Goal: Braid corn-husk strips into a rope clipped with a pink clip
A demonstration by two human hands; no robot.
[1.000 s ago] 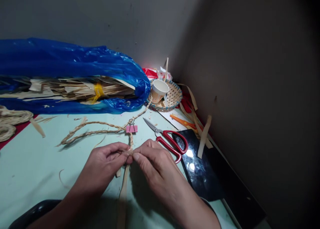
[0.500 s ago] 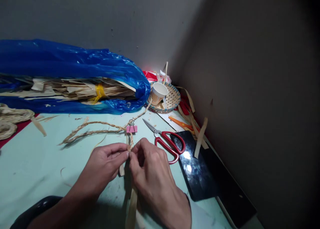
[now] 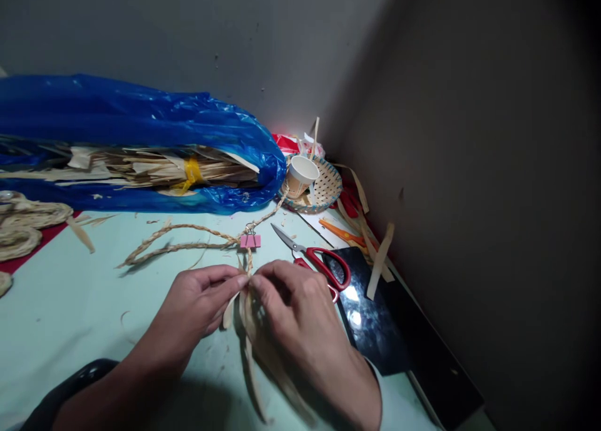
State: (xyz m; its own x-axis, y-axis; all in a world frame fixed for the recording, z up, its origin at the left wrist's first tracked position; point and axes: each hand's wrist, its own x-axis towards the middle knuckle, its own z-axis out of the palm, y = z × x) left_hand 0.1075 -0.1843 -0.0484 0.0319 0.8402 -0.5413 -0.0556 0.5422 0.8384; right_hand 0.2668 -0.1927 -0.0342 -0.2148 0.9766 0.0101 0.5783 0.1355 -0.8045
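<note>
A braided straw cord [image 3: 250, 260] runs down from a pink binder clip [image 3: 250, 240] to my fingertips. My left hand [image 3: 200, 306] pinches the lower end of the braid between thumb and forefinger. Close against it, my right hand [image 3: 300, 318] has thumb and forefinger bent around a straw strip at the same spot; the exact grip is partly hidden. Loose straw strips [image 3: 251, 368] hang below the fingers toward the table's near edge, one blurred. Left of the clip lies a loop of finished braid [image 3: 173, 246]. Red-handled scissors [image 3: 323, 262] lie just beyond my right hand.
A blue plastic bag [image 3: 141, 114] holding a straw bundle [image 3: 154, 168] stretches along the wall. A paper cup [image 3: 302, 175] stands in a woven basket [image 3: 328, 186]. Right are orange scissors [image 3: 340, 232], a dark tablet [image 3: 370, 331] and straw scraps [image 3: 381, 255]. Coiled braid [image 3: 32, 215] lies far left.
My right hand has moved slightly right, drawing a strip outward, and the hanging strips have spread apart. The view has shifted a little. My left hand keeps its pinch on the braid.
</note>
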